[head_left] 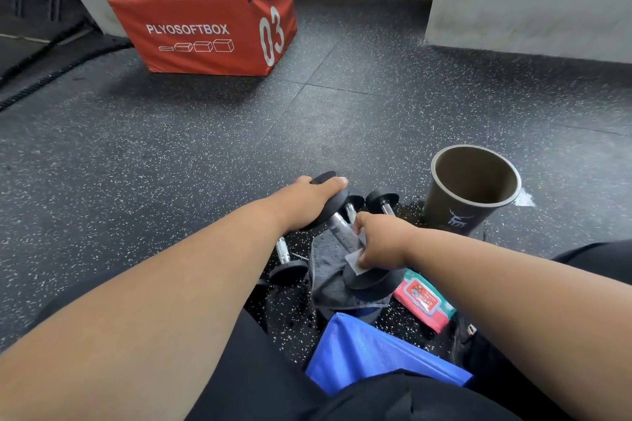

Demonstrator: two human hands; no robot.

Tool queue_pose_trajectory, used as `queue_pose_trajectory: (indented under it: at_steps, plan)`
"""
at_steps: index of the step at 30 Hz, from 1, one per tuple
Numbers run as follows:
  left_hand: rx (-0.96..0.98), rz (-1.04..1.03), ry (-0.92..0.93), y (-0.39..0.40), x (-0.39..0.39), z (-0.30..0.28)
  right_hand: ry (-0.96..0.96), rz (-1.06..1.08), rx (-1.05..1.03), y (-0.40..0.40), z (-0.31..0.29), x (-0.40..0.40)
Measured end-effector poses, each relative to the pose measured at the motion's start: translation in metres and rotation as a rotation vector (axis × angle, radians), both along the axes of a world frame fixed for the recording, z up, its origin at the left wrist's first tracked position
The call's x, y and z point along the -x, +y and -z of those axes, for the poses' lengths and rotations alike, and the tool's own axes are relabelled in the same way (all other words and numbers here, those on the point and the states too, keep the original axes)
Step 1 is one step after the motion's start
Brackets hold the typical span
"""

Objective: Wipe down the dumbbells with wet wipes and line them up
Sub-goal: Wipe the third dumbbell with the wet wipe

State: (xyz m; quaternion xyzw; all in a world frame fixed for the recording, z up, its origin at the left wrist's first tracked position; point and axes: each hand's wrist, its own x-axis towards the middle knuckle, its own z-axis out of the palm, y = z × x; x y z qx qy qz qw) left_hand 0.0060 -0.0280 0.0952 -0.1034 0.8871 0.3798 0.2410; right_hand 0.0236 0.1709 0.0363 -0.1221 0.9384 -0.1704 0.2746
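A black dumbbell with a chrome handle (339, 226) stands tilted, its lower head on a grey towel (327, 263). My left hand (313, 196) grips its upper head. My right hand (378, 243) wraps a white wet wipe (355, 261) round the lower part of the handle. Two more dumbbells stand just behind, one (354, 203) beside the held one and one (383, 199) further right. Another dumbbell (286, 261) lies to the left, partly under my left forearm. A red wet wipe pack (422, 299) lies to the right of the towel.
A brown paper cup (468, 188) stands on the speckled rubber floor at the right. A blue bag (376, 352) lies near my legs. An orange plyo box (205, 17) sits at the back left. Grey walls rise behind and at the right.
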Motion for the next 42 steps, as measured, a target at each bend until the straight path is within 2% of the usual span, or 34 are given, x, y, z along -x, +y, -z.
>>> queue_pose_trajectory:
  at_steps: [13, 21, 31, 36, 42]
  plan:
    - [0.013, 0.014, 0.003, 0.0, 0.002, 0.001, -0.138, -0.008, 0.174, -0.008, 0.019, 0.004]
    - [-0.02, -0.01, 0.007, 0.002, 0.004, 0.004, -0.011, 0.024, 0.041, -0.022, 0.026, 0.004]
    - [-0.005, 0.003, 0.01, 0.002, 0.003, 0.003, -0.023, 0.02, 0.027, -0.02, 0.027, 0.005]
    - [0.001, -0.007, 0.005, 0.001, 0.003, 0.004, -0.083, -0.084, 0.061, -0.013, 0.02, 0.007]
    - [-0.004, -0.01, -0.001, 0.0, 0.001, 0.002, 0.072, -0.196, -0.147, -0.005, 0.009, 0.016]
